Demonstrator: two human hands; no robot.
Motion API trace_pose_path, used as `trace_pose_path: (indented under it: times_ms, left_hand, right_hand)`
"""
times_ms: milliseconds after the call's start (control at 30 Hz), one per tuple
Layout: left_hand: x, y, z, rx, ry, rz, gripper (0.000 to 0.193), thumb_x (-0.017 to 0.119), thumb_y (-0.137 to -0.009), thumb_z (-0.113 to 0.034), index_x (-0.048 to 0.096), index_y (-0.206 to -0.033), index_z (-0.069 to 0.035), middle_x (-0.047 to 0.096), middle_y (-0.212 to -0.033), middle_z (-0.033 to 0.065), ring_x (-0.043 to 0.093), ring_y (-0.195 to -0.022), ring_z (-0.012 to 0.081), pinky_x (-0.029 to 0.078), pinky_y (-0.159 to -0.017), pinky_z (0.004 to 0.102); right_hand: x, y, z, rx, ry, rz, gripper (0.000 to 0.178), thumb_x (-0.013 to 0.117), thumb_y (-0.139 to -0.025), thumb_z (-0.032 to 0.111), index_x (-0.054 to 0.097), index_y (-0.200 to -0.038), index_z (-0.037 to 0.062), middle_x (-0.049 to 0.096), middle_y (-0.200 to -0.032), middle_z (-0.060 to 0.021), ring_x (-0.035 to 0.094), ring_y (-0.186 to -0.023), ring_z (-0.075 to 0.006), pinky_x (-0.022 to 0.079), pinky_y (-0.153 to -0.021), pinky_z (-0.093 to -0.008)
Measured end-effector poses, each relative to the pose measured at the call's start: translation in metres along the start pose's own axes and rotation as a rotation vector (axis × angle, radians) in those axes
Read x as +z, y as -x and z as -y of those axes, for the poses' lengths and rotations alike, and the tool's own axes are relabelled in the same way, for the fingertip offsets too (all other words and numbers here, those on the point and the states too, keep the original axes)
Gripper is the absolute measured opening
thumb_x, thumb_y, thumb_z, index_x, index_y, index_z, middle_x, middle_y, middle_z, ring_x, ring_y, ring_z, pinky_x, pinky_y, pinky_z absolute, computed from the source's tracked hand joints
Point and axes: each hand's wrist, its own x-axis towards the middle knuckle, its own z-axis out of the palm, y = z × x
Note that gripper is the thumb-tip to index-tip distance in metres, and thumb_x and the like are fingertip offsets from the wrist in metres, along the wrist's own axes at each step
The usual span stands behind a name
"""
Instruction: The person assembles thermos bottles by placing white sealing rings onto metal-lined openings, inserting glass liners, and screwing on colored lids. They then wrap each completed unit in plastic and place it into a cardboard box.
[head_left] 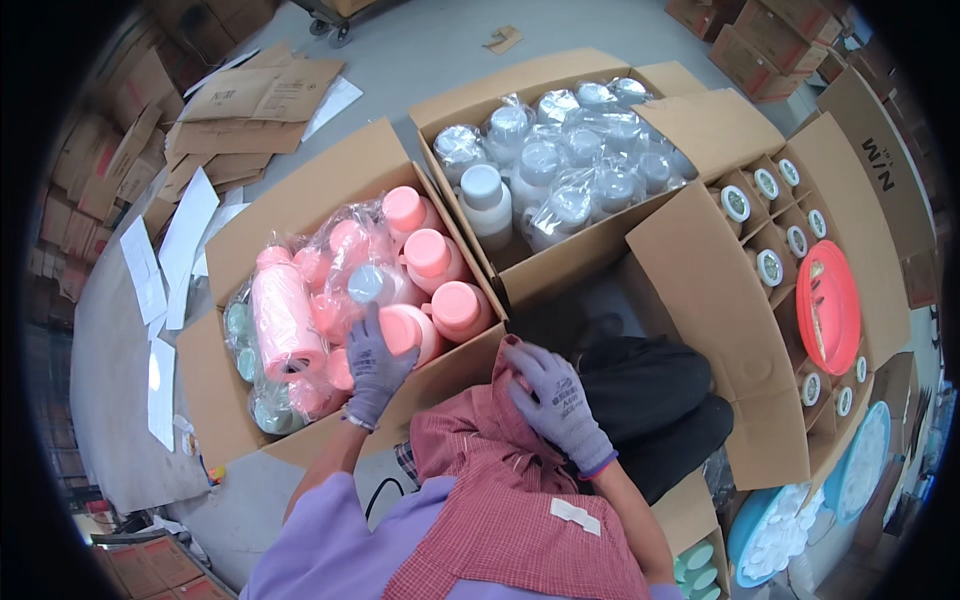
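Reaching into a cardboard box, the gloved left hand (376, 366) lies at the near-left side of a pink jug (407, 333), thumb and fingers spread apart; whether they press on it cannot be told. The jug stands in the box just beyond and to the right of that hand, its pink lid facing up. Farther to the hand's right are more pink-lidded jugs (459, 309), and directly ahead of its fingertips is a grey-blue lid (366, 284) among clear plastic wrapping. Ahead and to its left, a pink bottle (286, 312) leans in clear film; left of the hand, green lids (271, 410) show under the plastic.

The gloved right hand (556, 396) is closed, pinching a fold of a red checked apron (450, 440) over the person's lap. Beyond this hand, a second carton (560, 262) holds grey-lidded bottles (486, 200), many wrapped in clear plastic. Well to its right, a divided carton (752, 420) holds upright containers (769, 267), with a round red tray (829, 309) resting on top. Far ahead of the left hand, flattened cardboard (245, 105) is heaped on the floor.
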Motion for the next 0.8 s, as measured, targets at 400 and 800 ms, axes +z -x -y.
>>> trace_pose_path:
  times_ms: [400, 800]
  left_hand:
    - [-0.179, -0.048, -0.144, 0.338, 1.059, -0.062, 0.096, 0.071, -0.069, -0.018, 0.027, -0.153, 0.000, 0.044, -0.144, 0.0159, 0.051, -0.128, 0.0283, 0.041, -0.108, 0.0408]
    - [-0.020, -0.042, -0.285, 0.148, 1.132, 1.446, 0.067, 0.040, -0.096, -0.062, 0.052, -0.136, -0.009, 0.064, -0.109, 0.0092, 0.062, -0.078, 0.0204, 0.056, -0.064, 0.0370]
  right_hand:
    - [-0.076, -0.012, -0.003, 0.503, -1.738, -0.425, 0.058, 0.040, -0.103, 0.053, 0.044, -0.146, 0.0140, 0.056, -0.140, -0.0030, 0.054, -0.127, -0.0210, 0.046, -0.105, -0.0403]
    - [-0.286, 0.201, -0.013, 0.106, -0.232, -1.172, 0.024, 0.069, -0.075, 0.012, 0.070, -0.096, -0.0008, 0.063, -0.100, -0.0080, 0.056, -0.093, -0.0194, 0.046, -0.083, -0.0313]
